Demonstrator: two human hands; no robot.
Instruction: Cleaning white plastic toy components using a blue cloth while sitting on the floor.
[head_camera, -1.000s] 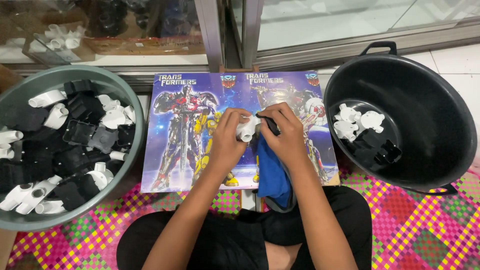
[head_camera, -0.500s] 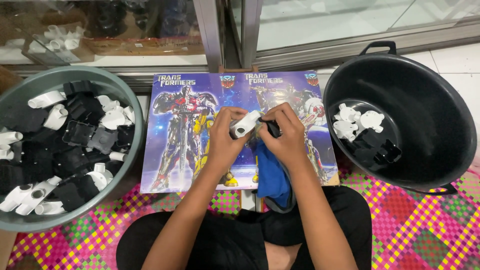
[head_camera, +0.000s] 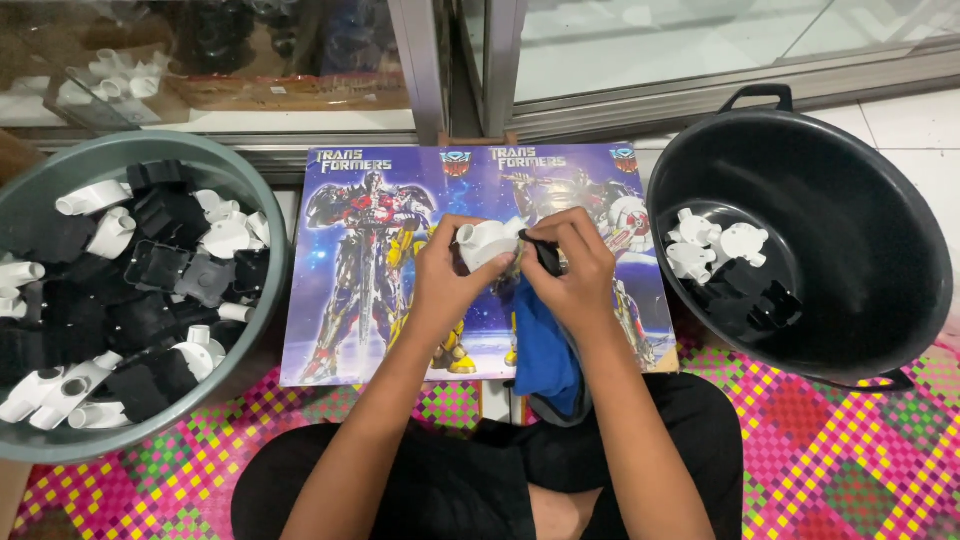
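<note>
White plastic conduit fitting (head_camera: 487, 243), a round box with short pipe stubs, sits in the person's left hand (head_camera: 445, 282) above the middle of a colourful poster board (head_camera: 350, 290) printed with robot figures; the fingers are closed around its body, thumb on the near side. Starting at the far left, a grey-green basin (head_camera: 262, 215) holds a heap of white fittings (head_camera: 95, 197) mixed with black square boxes (head_camera: 165, 265), piled nearly to the rim. Next comes the poster board, lying flat on a woven mat (head_camera: 800, 450) of pink, green and yellow checks. Over the board the left forearm reaches up from the lap to the white fitting. Just to the right of it, touching the fitting, the right hand (head_camera: 570, 275) pinches a small black piece (head_camera: 547, 257) between thumb and fingers, its tip pressed against the fitting's side; the grip is tight on that piece, though what the piece is cannot be made out. A blue cloth (head_camera: 543, 350) hangs below the right hand, draped down toward the lap. At the far right stands a black tub with handles (head_camera: 860, 200), mostly bare inside, with a few white round fittings (head_camera: 715, 245) and some black boxes (head_camera: 755, 300) gathered against its left wall. Behind everything runs a metal-framed glass door (head_camera: 480, 60).
</note>
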